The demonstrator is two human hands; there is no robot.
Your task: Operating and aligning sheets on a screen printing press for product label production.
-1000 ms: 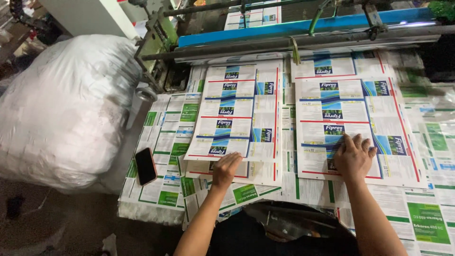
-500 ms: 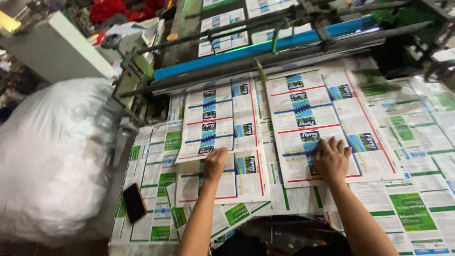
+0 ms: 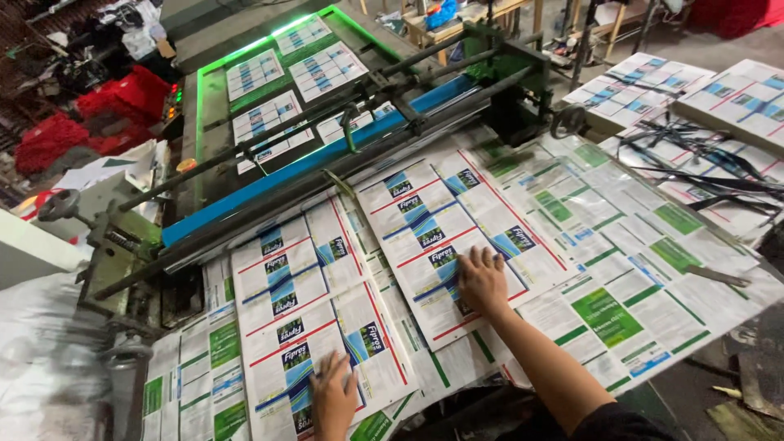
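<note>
Item, far left: white plastic-wrapped bundle (image 3: 33, 359), partly cut off by the frame. Left hand (image 3: 333, 398), fingers spread, laid flat on the near stack of blue-and-red printed sheets (image 3: 306, 327); nothing is gripped. Right hand (image 3: 482, 282), likewise flat and open, pressed on the neighbouring stack (image 3: 425, 220). Behind both, the machine's blue roller bar (image 3: 327, 159). Right: green-printed sheets (image 3: 608, 314) spread over the table.

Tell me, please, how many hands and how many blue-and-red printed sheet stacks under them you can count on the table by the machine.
Hands pressed flat on sheets: 2, the left hand and the right hand.
Blue-and-red printed sheet stacks under them: 2, the left stack and the right stack.
Total: 4.
</note>
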